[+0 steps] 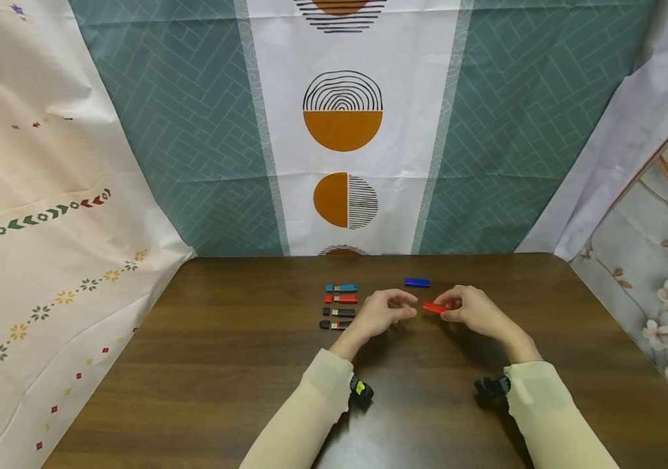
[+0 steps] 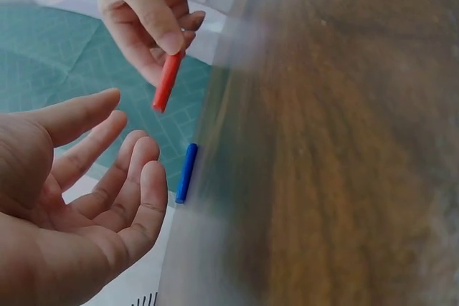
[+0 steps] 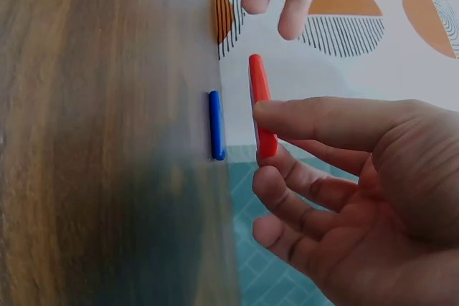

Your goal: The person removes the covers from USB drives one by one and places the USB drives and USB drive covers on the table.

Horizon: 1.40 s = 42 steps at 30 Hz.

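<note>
My right hand [image 1: 474, 311] pinches a red USB stick [image 3: 261, 105] between thumb and fingers, raised above the table. Facing it, my left hand [image 1: 382, 311] is empty, with fingers loosely bent and apart; a gap separates it from the red stick. Behind both hands a dark blue USB stick [image 1: 417, 283] lies on the table. To the left of my left hand, uncapped sticks lie in a column: a light blue stick [image 1: 347, 288], a red stick [image 1: 346, 299], a black stick [image 1: 344, 313] and a black-and-red stick [image 1: 340, 325] partly hidden by that hand.
Small caps lie at the left ends of the uncapped sticks, such as a light blue cap [image 1: 329, 288]. The brown wooden table [image 1: 222, 365] ends at a patterned cloth [image 1: 346, 195] at the back. More cloth hangs along the left and right sides.
</note>
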### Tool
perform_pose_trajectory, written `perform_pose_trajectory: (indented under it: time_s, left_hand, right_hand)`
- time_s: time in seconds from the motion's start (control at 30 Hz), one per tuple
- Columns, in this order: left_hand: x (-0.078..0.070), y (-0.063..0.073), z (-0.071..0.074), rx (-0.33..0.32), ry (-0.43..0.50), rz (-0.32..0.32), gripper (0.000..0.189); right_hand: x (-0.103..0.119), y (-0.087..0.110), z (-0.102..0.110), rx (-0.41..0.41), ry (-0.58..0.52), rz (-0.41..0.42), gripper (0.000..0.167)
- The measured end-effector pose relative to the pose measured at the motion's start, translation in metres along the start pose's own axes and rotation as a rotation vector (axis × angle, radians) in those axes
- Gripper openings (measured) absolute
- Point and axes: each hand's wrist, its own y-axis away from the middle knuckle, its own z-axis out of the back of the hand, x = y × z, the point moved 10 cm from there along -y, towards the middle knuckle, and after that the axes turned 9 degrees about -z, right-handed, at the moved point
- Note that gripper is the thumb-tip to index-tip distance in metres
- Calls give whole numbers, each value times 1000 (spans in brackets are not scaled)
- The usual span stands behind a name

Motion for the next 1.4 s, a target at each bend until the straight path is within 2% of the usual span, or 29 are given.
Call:
perform_pose_trajectory:
  time_s: [0.27,0.57,0.9,1.1,1.4]
  left_hand:
    - [0,0,6,-4,10,0,27]
    - [8,-2,12,-13,-65,2,28]
    - [3,-3,21,-29,-94,-6,28]
    - [3,-1,22,-44,-86,15,24]
    - [3,-1,28,-66,-81,14,22]
  right_hand:
    - [10,-1,-4,13,-14,27,21]
    - [25,0,-11,-2,-23,64,22]
    - [35,-1,-13,-49,-35,106,18]
    - [37,1,-14,-63,-42,118,19]
    - [45,0,-16,-67,-72,144,22]
